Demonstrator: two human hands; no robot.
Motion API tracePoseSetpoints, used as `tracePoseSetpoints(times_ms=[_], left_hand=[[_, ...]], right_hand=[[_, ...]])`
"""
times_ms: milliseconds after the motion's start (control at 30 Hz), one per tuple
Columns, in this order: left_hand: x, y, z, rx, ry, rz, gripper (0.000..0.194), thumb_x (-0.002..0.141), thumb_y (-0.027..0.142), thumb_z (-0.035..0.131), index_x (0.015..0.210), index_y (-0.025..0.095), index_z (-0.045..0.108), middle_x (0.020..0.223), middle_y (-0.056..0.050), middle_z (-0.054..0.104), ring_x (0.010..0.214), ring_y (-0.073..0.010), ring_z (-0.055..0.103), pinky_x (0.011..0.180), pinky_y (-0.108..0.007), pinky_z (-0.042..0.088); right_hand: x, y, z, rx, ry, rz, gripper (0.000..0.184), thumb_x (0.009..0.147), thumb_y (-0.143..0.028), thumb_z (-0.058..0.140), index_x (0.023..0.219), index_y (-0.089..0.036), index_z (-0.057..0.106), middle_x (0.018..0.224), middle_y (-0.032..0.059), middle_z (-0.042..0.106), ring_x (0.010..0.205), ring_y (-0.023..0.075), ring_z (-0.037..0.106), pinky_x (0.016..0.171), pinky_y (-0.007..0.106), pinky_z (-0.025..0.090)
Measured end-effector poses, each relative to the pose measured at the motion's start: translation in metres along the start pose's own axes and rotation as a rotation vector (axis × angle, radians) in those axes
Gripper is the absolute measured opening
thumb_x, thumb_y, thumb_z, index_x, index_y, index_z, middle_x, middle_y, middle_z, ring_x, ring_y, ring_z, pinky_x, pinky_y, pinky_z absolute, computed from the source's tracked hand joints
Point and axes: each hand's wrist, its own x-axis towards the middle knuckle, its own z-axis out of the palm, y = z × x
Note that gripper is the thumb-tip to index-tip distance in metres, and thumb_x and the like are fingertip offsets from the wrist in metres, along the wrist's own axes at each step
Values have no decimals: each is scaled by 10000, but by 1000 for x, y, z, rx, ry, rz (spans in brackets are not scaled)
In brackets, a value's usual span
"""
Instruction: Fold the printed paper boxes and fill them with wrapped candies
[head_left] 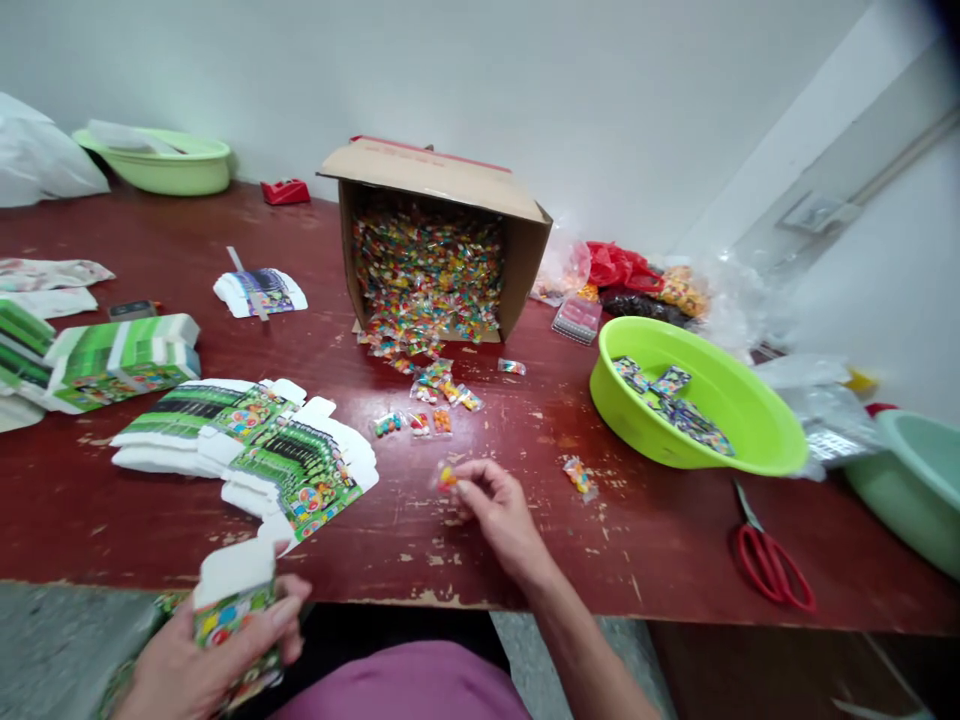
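A small printed carton [232, 610] with a white flap sits in my left hand [217, 645], fingers wrapped round it, at the front edge of the table. My right hand [499, 515] pinches a small clear packet of colourful candy [445, 477] just over the tabletop. Beyond it lie several loose candy packets [420, 424], in front of a cardboard box [525, 250] tipped on its side and full of the same packets. Flat green printed cartons [300, 460] lie fanned out between my left hand and the box.
A lime-green basin [622, 430] with several small printed packs stands at right. Red-handled scissors [769, 565] lie near the front edge. One candy packet [579, 478] lies apart. Banded carton stacks [124, 360] and a red tape dispenser [285, 191] are at left.
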Motion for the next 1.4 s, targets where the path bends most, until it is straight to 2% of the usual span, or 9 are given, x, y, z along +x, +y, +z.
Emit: tracePoseSetpoints(times_ms=[33, 133, 233, 300, 433, 867, 1067, 1167, 1400], left_hand=[[-1, 7, 8, -47, -90, 0, 583, 393, 515, 923, 866, 248, 713, 642, 11, 722, 519, -204, 610, 500, -314, 516], [-8, 23, 30, -51, -223, 77, 524, 566, 448, 892, 969, 181, 692, 593, 13, 677, 537, -163, 599, 517, -248, 486], [-15, 27, 41, -95, -311, 119, 367, 672, 369, 851, 874, 145, 642, 596, 12, 653, 546, -131, 588, 558, -232, 483], [-18, 26, 44, -175, -350, 120, 379, 690, 325, 840, 931, 142, 612, 663, 10, 665, 539, -120, 582, 551, -237, 481], [-19, 22, 42, -246, -288, 122, 556, 687, 262, 842, 1149, 154, 553, 722, 20, 683, 516, -106, 591, 540, -232, 477], [-14, 15, 33, -296, -279, 110, 542, 712, 242, 824, 1161, 132, 542, 726, 19, 663, 522, -103, 595, 525, -228, 488], [-14, 16, 29, -285, -260, 89, 418, 689, 270, 840, 994, 146, 583, 723, 13, 677, 505, -101, 601, 514, -227, 497], [-13, 16, 28, -273, -248, 94, 354, 681, 276, 844, 883, 141, 587, 687, 15, 663, 497, -100, 601, 499, -219, 492], [-11, 19, 27, -304, -248, 92, 360, 669, 271, 847, 884, 133, 593, 659, 15, 674, 495, -102, 601, 502, -219, 512]], right_hand=[[-10, -6, 11, 154, -64, 46, 231, 825, -392, 618, 938, -192, 640, 737, -6, 658, 602, 131, 573, 567, 245, 463], [-31, -19, 34, 422, -144, 146, 295, 710, -315, 767, 951, -198, 643, 739, -32, 662, 621, 101, 580, 594, 215, 458], [-42, -24, 42, 500, -180, 235, 381, 656, -296, 843, 964, -198, 643, 755, -30, 695, 639, 94, 610, 594, 198, 460], [-46, -22, 44, 516, -216, 278, 393, 682, -344, 847, 985, -193, 649, 780, -16, 709, 628, 91, 619, 556, 186, 451], [-50, -20, 45, 551, -288, 333, 400, 772, -447, 791, 1038, -175, 667, 712, -6, 693, 586, 88, 609, 531, 180, 464], [-55, -24, 52, 658, -280, 422, 417, 760, -442, 817, 1063, -197, 667, 769, 1, 692, 647, 104, 635, 569, 189, 515], [-52, -22, 62, 527, -247, 395, 449, 599, -358, 922, 951, -187, 700, 765, -3, 690, 581, 99, 588, 527, 207, 499], [-50, -22, 65, 506, -239, 393, 430, 592, -353, 924, 925, -182, 712, 750, -4, 685, 589, 98, 583, 532, 206, 500], [-52, -22, 60, 556, -283, 407, 429, 640, -332, 904, 990, -190, 701, 804, 15, 718, 653, 110, 632, 583, 209, 520]])
